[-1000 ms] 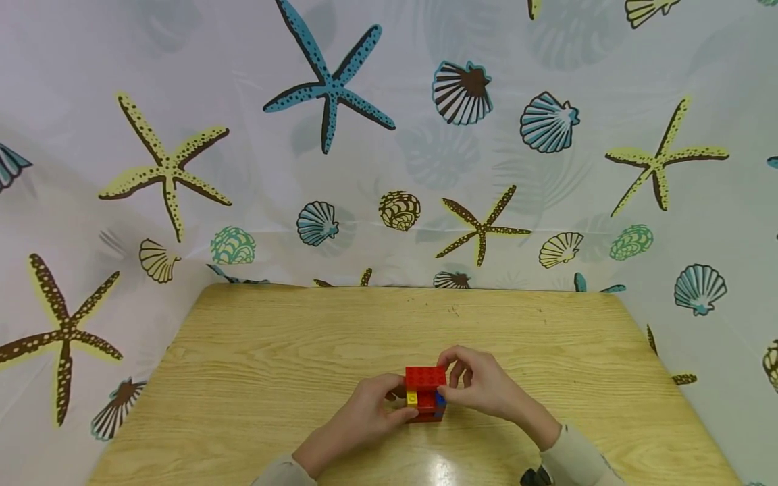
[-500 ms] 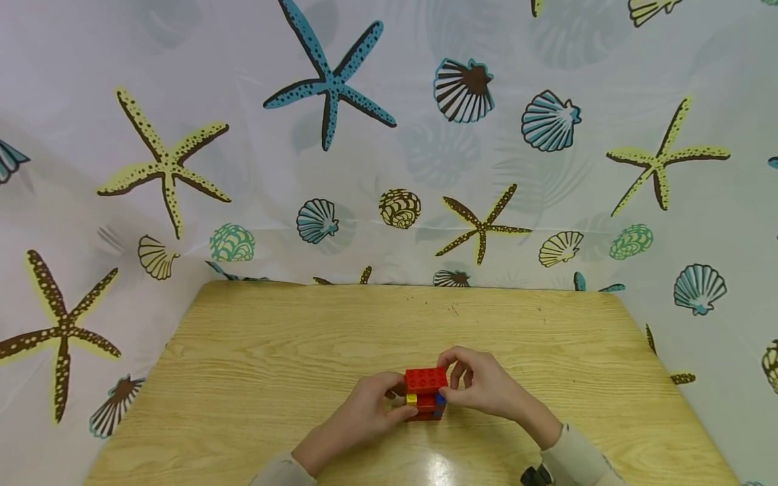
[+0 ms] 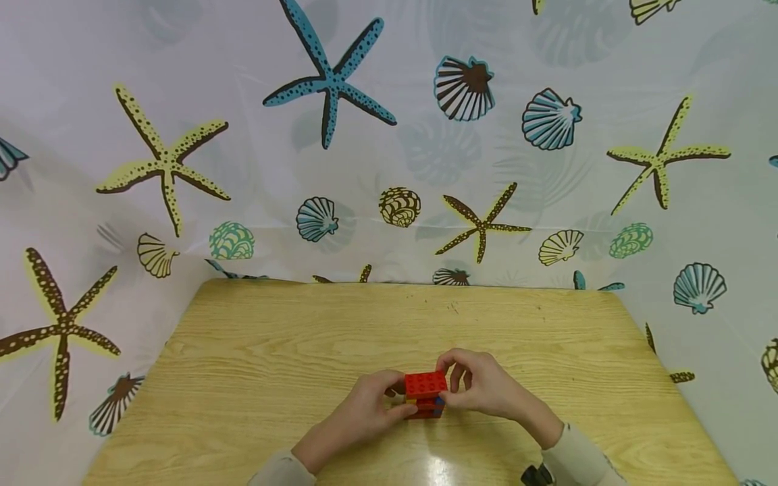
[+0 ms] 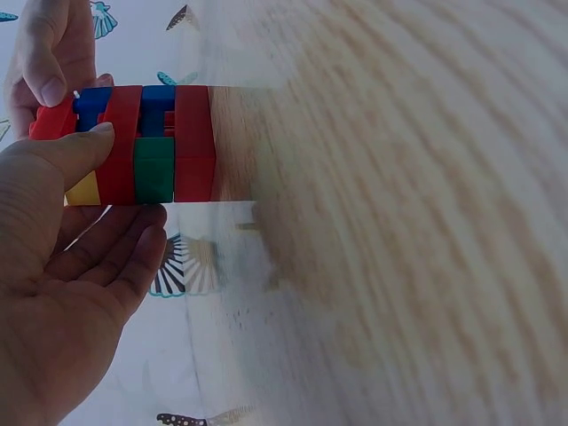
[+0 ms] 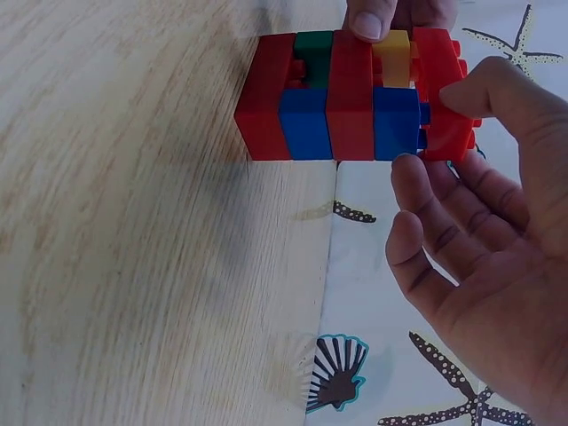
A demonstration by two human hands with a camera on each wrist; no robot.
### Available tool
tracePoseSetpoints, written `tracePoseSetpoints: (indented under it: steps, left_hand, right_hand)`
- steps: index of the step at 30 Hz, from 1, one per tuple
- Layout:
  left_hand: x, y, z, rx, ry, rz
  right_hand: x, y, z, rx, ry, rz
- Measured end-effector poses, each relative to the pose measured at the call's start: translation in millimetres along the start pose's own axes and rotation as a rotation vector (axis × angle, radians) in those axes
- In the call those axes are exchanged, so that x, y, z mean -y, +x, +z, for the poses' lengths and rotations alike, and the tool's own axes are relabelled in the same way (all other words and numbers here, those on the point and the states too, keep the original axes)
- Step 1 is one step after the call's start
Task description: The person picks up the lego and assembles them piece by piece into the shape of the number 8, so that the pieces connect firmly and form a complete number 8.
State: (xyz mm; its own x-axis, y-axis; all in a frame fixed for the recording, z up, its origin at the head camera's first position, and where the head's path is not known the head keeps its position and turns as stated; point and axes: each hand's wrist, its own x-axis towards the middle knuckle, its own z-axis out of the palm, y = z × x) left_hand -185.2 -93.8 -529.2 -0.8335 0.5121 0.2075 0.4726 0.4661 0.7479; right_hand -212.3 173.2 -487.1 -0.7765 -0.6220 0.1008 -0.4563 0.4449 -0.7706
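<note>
A small tower of toy building bricks stands on the table between both hands. Its bottom red brick (image 5: 264, 98) carries a green brick (image 4: 154, 170) and a blue brick (image 5: 304, 126). Above them lie a middle red brick (image 5: 350, 106), then a yellow brick (image 5: 396, 60) beside another blue brick (image 5: 396, 124). My right hand (image 3: 483, 386) pinches the top red brick (image 3: 425, 385); blue studs show in a narrow gap beneath it. With thumb and fingers, my left hand (image 3: 367, 403) grips the tower's left side, its thumb on the middle red brick.
A wooden table (image 3: 273, 337) extends around the tower. Behind it and at both sides hangs a white curtain (image 3: 389, 155) printed with starfish and shells. Something dark (image 3: 537, 475) sits at the right sleeve (image 3: 577, 459).
The top red brick has shifted slightly nearer to me and now covers more of the yellow and blue bricks. My right fingers moved with it; the left hand keeps its grip.
</note>
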Motion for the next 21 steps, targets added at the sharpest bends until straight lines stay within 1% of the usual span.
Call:
tracePoseSetpoints:
  steps: [9,16,21]
  left_hand:
    - [1.1,-0.6,0.0,0.000,0.004,-0.003]
    - [2.8,-0.3,0.2,0.007,-0.009,0.006]
    - [2.6,0.0,0.5,0.009,0.009,0.010]
  right_hand:
    - [2.7,-2.6,-0.7,0.003,0.010,0.024]
    - [3.2,-3.8,-0.8,0.017,0.006,0.018]
    - [2.9,-5.0,-0.5,0.020,0.016,0.032]
